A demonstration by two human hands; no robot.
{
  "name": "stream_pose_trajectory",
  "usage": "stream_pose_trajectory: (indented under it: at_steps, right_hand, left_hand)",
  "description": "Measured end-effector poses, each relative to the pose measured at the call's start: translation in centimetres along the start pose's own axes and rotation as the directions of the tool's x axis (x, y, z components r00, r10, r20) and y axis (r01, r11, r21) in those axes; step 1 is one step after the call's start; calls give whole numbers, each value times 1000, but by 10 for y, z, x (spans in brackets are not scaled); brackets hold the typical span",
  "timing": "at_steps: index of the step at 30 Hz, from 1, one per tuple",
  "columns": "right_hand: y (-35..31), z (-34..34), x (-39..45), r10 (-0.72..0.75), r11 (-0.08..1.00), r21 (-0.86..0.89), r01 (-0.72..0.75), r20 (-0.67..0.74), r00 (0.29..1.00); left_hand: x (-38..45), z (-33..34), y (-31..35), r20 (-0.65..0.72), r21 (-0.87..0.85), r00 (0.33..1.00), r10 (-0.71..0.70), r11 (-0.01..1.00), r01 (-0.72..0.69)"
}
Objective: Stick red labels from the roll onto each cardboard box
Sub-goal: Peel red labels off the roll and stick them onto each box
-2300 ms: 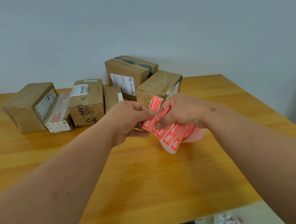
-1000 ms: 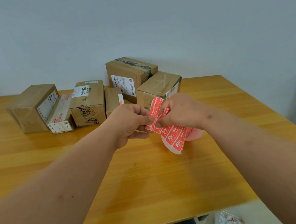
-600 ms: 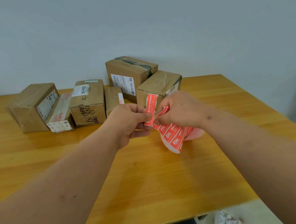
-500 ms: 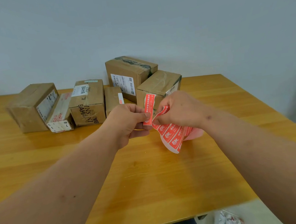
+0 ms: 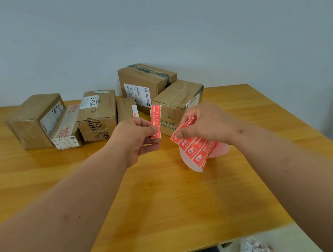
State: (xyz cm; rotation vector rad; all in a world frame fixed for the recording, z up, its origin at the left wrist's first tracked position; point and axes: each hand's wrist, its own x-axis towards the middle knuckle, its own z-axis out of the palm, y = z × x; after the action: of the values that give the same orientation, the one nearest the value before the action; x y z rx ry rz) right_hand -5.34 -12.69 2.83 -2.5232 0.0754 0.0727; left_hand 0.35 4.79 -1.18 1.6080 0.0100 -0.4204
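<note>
Six cardboard boxes sit in a cluster toward the back of the wooden table (image 5: 169, 206), close to the pale wall (image 5: 152, 25). Farthest left is a brown box (image 5: 33, 122) lying at a tilt, with a white shipping slip on its side. A long narrow box (image 5: 66, 129) with white and red markings leans against it. Next comes a box printed BAHA (image 5: 97, 116), with a white sticker on top. A small flat box (image 5: 126, 109) stands just beside that one. Behind it sits a taller box (image 5: 145, 81) with dark tape across its top and a white printed slip on its front. A box with clear tape (image 5: 177, 100) rests against the taller one's right side. In front of the cluster, the left hand (image 5: 134, 139) pinches a single red label (image 5: 156, 120) between thumb and forefinger; the label stands upright, free of the sheet. Just right of it, with a gap between, the right hand (image 5: 204, 126) grips the strip of red labels (image 5: 194, 149), which curls down from the fingers above the tabletop. At the lower right edge, below the table, lies a clear bag of small white bits (image 5: 254, 249).
</note>
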Motion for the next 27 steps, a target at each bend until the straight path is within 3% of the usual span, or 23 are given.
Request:
stream_pose_trajectory:
  at_steps: [2,5,7,9,14,17,21,24,27]
  right_hand:
    - [2,1,4,16,996,-90,-20,-40,999]
    - [6,6,13,21,959,-266,-100,-284,959]
    - [5,6,16,7,937,-314,-150,-415,910]
    - [3,5,18,-21,934,-325,-145,-457,889]
    - [-11,15,20,-35,981,-192,-37,-359,933]
    - [-18,25,20,19,997,80,1,-251,968]
    - [-20,38,22,123,907,419,-43,-164,979]
    - [-20,44,23,143,885,461,-57,-154,978]
    - [-21,49,23,152,878,475,-58,-162,975]
  left_hand:
    - [-1,-2,-1,4,19,1000,-4,1000,4]
    - [-4,-4,-2,24,59,1000,-3,998,1]
    - [-5,-5,-2,33,79,999,2,997,-5]
    - [-5,-7,-1,34,105,999,3,994,-7]
    - [-5,-12,2,64,131,998,17,991,-25]
    - [-5,-17,1,104,146,994,46,987,-61]
    - [-5,-25,-2,145,165,986,85,980,-109]
    - [-4,-31,-6,141,187,986,90,975,-116]
    - [-1,-32,-10,55,377,983,177,908,-184]
